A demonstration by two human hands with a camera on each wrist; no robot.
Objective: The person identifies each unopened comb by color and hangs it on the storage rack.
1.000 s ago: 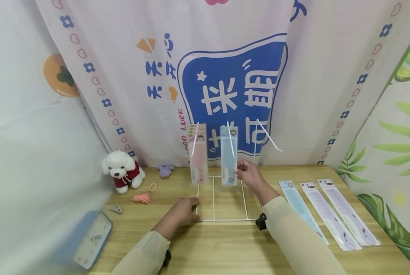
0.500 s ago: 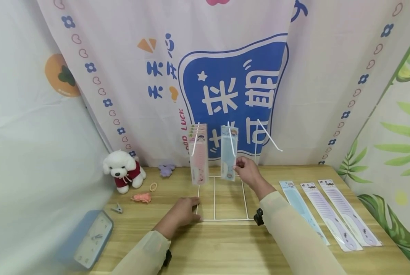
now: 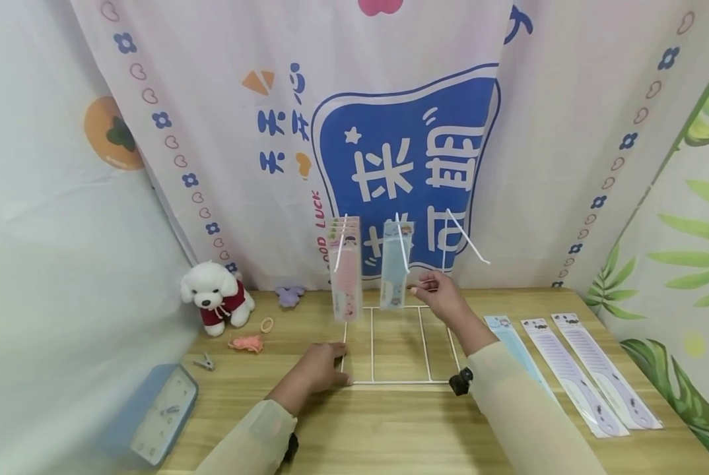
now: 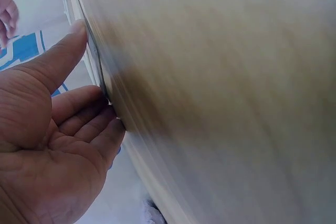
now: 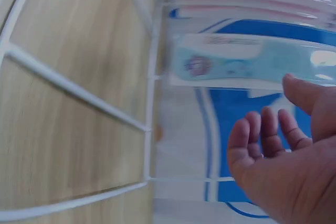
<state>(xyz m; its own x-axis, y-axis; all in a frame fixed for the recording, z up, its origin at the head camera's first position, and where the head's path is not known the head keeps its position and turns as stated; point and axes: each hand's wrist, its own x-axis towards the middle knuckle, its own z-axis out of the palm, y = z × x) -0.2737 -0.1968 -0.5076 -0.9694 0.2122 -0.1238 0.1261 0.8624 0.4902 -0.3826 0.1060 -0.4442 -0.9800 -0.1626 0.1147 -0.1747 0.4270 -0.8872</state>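
Left hand (image 3: 317, 369) flat on the table (image 3: 390, 429), fingers pressing the corner of the white wire rack (image 3: 397, 343), probably to stop it tipping. Middle hook carrying the blue comb pack (image 3: 393, 265), hanging free. Right hand (image 3: 443, 298) just beside it, fingers loose, holding nothing.

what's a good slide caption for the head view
Left hand rests on the white wire rack; open right hand is beside the hanging blue comb pack.

- The head view is bright, evenly lit, with soft shadows under the forearms and bowed edges.
- The left wrist view smears the table (image 4: 226, 93).
- The right wrist view is soft, with glare top right.
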